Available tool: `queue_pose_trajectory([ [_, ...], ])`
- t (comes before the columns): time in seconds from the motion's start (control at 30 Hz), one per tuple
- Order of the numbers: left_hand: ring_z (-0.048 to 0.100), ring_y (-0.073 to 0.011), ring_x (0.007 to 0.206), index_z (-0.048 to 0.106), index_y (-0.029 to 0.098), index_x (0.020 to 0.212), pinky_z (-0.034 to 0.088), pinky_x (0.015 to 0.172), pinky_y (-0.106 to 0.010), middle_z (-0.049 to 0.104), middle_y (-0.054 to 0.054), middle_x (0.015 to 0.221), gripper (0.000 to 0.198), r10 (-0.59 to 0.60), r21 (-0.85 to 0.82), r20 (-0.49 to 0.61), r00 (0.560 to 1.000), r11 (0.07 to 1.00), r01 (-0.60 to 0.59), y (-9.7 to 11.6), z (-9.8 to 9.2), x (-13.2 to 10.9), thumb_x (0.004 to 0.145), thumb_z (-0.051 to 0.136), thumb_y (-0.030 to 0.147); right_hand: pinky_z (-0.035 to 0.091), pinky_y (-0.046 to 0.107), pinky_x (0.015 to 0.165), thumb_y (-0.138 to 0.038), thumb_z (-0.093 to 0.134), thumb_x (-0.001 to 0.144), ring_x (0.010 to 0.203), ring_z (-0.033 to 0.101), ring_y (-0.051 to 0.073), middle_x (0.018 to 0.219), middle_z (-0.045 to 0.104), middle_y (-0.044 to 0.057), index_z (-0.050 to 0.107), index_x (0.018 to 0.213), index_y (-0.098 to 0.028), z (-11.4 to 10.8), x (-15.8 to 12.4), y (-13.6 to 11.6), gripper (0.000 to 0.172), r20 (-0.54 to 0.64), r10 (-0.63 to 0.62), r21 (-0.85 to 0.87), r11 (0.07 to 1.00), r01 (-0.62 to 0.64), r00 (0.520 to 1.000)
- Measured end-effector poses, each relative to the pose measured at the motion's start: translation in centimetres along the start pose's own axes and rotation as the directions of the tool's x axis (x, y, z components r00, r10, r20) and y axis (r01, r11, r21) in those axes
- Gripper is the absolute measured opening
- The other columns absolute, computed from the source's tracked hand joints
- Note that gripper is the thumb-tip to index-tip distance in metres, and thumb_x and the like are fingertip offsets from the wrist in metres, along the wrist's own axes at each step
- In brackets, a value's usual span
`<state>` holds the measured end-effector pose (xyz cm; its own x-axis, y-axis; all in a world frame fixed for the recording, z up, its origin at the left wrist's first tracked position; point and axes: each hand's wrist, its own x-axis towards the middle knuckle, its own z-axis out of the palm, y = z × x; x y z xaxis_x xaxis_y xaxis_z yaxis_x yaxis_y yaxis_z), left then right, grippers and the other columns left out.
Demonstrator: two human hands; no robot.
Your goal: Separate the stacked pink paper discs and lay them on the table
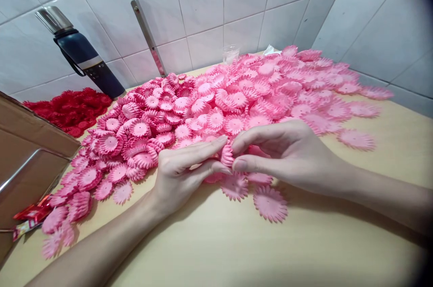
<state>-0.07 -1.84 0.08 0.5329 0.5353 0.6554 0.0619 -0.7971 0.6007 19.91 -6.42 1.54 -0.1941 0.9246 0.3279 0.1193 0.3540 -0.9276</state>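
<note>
Between the fingertips of both hands is a small pink scalloped flower piece [227, 155], curled at its petals and turned on edge. My left hand [189, 167] pinches it from the left, and my right hand [277, 152] grips it from the right with thumb and finger. Just below the hands, a few flat pink petal discs [270, 203] lie on the table. Behind the hands spreads a large heap of similar pink flower pieces [216, 118], curled ones toward the left and flatter ones toward the right.
A dark blue bottle [88, 59] and a metal strip [149, 37] lean by the tiled wall. Red petal pieces [72, 109] are piled behind a cardboard box [30, 156]. A red wrapper [34, 215] lies at left; a clear cup [231, 54] stands behind the heap.
</note>
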Motion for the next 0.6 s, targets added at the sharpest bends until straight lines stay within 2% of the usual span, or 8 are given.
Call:
queue_pose_trajectory([
  [0.2, 0.076, -0.0217, 0.089, 0.069, 0.026, 0.117, 0.065, 0.079, -0.027, 0.075, -0.004, 0.106, 0.044, -0.098, -0.082, 0.021, 0.995, 0.992, 0.099, 0.21, 0.02, -0.1, 0.076, 0.076, 0.012, 0.057, 0.021, 0.056, -0.021, 0.078, 0.073, 0.064, 0.07, 0.014, 0.07, 0.074, 0.001, 0.074, 0.076, -0.019, -0.39, 0.07, 0.24, 0.005, 0.032, 0.037, 0.057, 0.998, -0.039, 0.999],
  [0.33, 0.076, -0.0205, 0.086, 0.069, 0.027, 0.117, 0.065, 0.077, -0.025, 0.076, -0.003, 0.104, 0.045, -0.106, -0.106, 0.013, 0.994, 0.989, 0.107, 0.13, 0.01, -0.16, 0.075, 0.077, 0.011, 0.058, 0.019, 0.059, -0.019, 0.077, 0.075, 0.066, 0.071, 0.013, 0.073, 0.075, 0.001, 0.075, 0.077, -0.019, -0.5, 0.04, 0.23, 0.003, 0.054, 0.04, 0.091, 0.995, -0.045, 0.998],
  [0.6, 0.076, -0.0208, 0.085, 0.07, 0.025, 0.116, 0.065, 0.074, -0.025, 0.076, -0.004, 0.105, 0.043, -0.103, -0.096, 0.03, 0.994, 0.99, 0.106, 0.13, -0.01, -0.12, 0.075, 0.077, 0.013, 0.058, 0.021, 0.057, -0.024, 0.075, 0.077, 0.065, 0.071, 0.015, 0.071, 0.074, 0.001, 0.075, 0.078, -0.019, -0.39, 0.04, 0.2, 0.006, 0.067, 0.048, 0.051, 0.997, -0.052, 0.997],
])
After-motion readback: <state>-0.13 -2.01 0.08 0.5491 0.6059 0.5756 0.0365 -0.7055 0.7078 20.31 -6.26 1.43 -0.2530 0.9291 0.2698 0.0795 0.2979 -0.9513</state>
